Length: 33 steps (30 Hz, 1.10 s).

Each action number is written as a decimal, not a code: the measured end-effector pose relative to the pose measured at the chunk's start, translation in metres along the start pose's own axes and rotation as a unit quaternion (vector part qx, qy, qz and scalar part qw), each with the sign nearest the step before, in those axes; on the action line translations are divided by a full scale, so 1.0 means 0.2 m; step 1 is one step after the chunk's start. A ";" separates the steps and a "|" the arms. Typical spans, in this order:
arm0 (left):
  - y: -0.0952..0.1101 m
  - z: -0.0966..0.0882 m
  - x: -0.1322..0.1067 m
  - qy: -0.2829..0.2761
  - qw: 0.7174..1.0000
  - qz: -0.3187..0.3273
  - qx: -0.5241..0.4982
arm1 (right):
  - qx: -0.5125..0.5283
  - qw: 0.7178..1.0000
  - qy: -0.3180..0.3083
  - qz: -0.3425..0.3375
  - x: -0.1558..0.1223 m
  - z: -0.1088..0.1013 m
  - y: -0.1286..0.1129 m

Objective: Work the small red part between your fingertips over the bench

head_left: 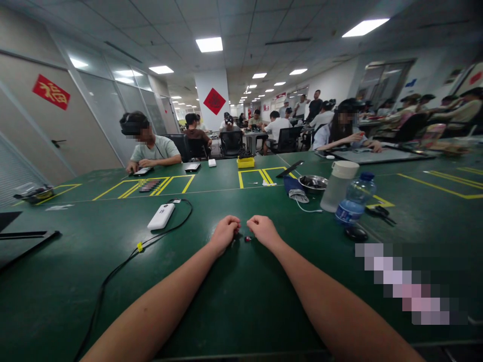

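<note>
Both my forearms reach out over the green table [241, 296]. My left hand [225, 232] rests on it with the fingers curled into a loose fist. My right hand [263, 229] lies beside it, fingers also curled under. Between the two hands sits a tiny dark object with a red spot [247, 239], touching or almost touching the fingertips. What the fingers hold, if anything, is hidden.
A white power bank [161, 216] with a black cable [124, 259] lies left of my hands. To the right stand a frosted jug [338, 186], a water bottle [354, 203], a metal bowl [312, 183] and scissors [381, 212]. Other people sit at the far side.
</note>
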<state>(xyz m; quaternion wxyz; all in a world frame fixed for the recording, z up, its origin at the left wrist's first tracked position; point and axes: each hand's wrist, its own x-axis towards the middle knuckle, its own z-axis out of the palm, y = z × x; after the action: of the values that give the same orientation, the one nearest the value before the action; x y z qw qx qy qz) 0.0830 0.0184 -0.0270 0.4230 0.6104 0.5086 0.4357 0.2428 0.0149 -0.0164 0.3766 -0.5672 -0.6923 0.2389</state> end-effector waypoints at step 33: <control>0.07 0.10 -0.02 -0.100 0.904 0.158 0.385 | -0.193 0.970 0.022 0.146 0.09 -0.17 0.15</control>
<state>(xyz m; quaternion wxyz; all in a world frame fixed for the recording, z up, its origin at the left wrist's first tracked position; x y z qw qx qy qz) 0.1050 0.0118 -0.0193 0.1295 0.8386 0.4881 0.2041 0.2863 0.0360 -0.0132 0.2366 -0.7291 -0.6267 0.1402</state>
